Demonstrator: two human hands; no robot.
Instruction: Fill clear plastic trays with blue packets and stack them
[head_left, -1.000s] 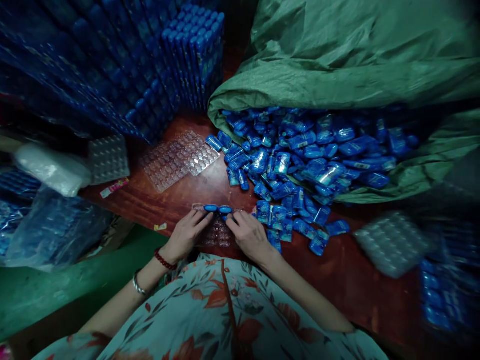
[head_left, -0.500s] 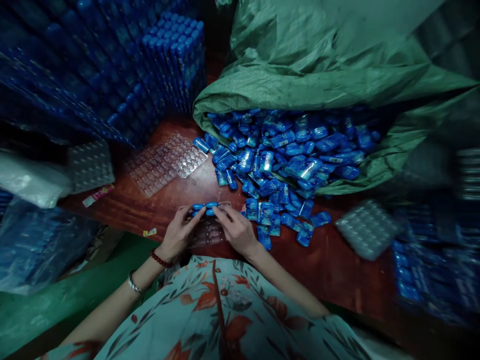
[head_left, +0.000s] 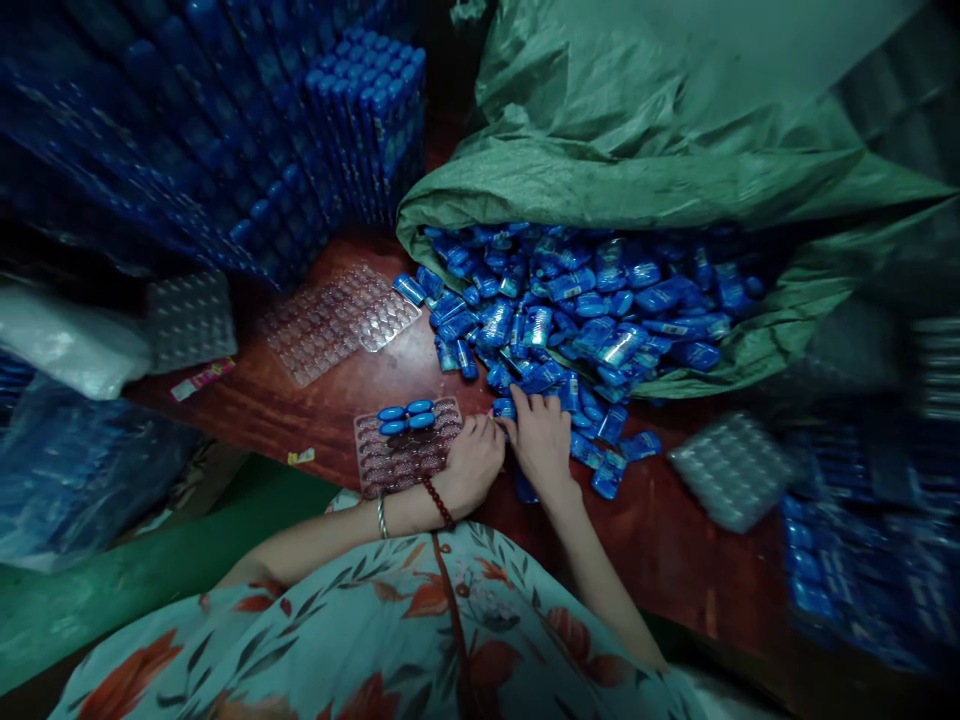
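Note:
My left hand (head_left: 476, 458) is closed, its fingertips meeting my right thumb; what they pinch is hidden. Beside it, my right hand (head_left: 541, 435) curls its fingers and thumb around a small shiny blue packet (head_left: 503, 408) at the near edge of the pile. To the left of my hands lies a clear plastic blister tray (head_left: 367, 450) with rows of hollows. Several glossy blue oval pieces (head_left: 406, 417) sit side by side on its upper part. Loose blue packets (head_left: 609, 470) lie right of my right hand.
A large green sack (head_left: 660, 170) spills blue packets (head_left: 540, 325) onto the reddish table (head_left: 675, 560). More clear trays (head_left: 322, 325) lie behind at left, and a stack of trays (head_left: 735, 470) stands at right. Tall stacks of filled blue trays (head_left: 367, 120) rise at back left.
Both hands have left the blue oval pieces on the tray and moved right to the loose packets. The pieces now rest on the tray, which is uncovered.

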